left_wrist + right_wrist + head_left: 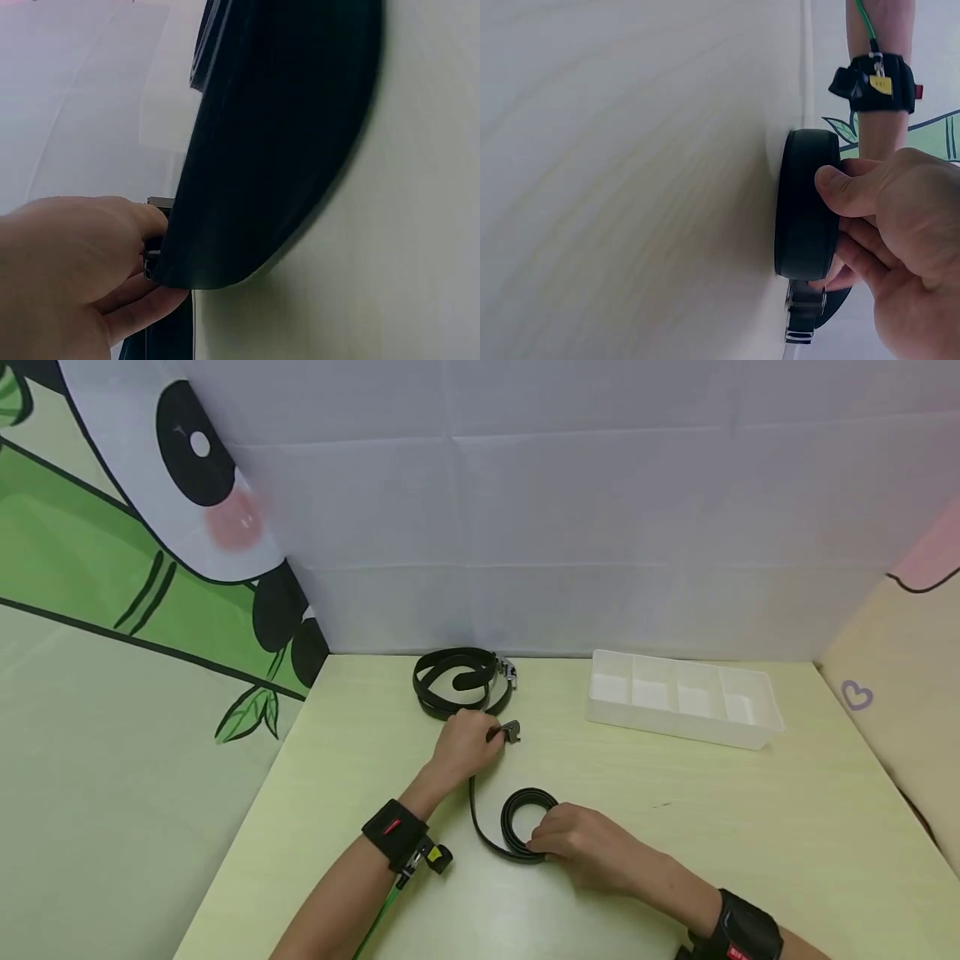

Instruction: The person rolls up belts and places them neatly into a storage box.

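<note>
On the table, a black belt is partly rolled into an upright-edged coil [507, 817]. My right hand [588, 843] pinches this coil from its right side, thumb on the outer band [802, 225] in the right wrist view. From the coil, a loose stretch of strap curves up to my left hand [467, 739], which grips the belt near its metal buckle [512, 731]. The left wrist view has the strap [277, 135] large and dark in front, hiding part of the fingers. Just beyond the left hand lies a second black belt [426, 693], loosely coiled, with a silver buckle [507, 672].
A white tray [678, 727] with several compartments stands at the back right of the pale wooden table [750, 827]. Behind it hangs a light cloth backdrop [600, 527]. A printed panel [112, 760] borders the left side.
</note>
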A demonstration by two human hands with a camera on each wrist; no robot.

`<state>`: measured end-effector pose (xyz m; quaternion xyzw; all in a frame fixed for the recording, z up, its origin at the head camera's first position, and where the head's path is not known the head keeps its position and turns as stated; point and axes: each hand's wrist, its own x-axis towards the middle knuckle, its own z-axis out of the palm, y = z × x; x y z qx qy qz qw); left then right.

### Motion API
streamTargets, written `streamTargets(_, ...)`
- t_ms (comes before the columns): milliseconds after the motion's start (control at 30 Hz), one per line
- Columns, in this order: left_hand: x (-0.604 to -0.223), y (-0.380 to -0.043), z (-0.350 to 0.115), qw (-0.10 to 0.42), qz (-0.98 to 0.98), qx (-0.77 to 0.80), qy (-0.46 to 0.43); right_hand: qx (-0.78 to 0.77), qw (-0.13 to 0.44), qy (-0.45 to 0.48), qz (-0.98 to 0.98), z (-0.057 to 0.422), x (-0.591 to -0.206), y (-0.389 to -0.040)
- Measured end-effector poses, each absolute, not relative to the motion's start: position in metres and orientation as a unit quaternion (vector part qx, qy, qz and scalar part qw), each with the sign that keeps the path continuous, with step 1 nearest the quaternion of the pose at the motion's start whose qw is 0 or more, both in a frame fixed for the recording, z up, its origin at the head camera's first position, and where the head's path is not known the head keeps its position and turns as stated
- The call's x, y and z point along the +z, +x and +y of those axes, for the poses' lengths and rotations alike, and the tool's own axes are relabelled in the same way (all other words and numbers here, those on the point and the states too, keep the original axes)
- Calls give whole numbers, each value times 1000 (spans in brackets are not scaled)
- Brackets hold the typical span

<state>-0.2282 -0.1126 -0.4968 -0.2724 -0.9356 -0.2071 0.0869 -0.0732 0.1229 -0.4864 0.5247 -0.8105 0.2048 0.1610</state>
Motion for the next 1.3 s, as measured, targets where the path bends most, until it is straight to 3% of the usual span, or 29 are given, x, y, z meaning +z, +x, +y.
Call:
streamTargets(200, -508, -241, -84, 82, -916, -238, -311, 196, 154, 515, -820, 121, -487, -72)
streamTargets(500, -493, -204, -87, -21, -909, -281, -308, 194, 172, 492, -831, 129, -489, -65)
streamTargets(867, -486, -147, -123, -6, -942, -257, -215, 203, 182, 470, -839, 143, -495, -61)
streamTargets(1300, -489, -166, -90, -17, -927, -295, -230, 229, 201, 494, -814, 149, -500, -66)
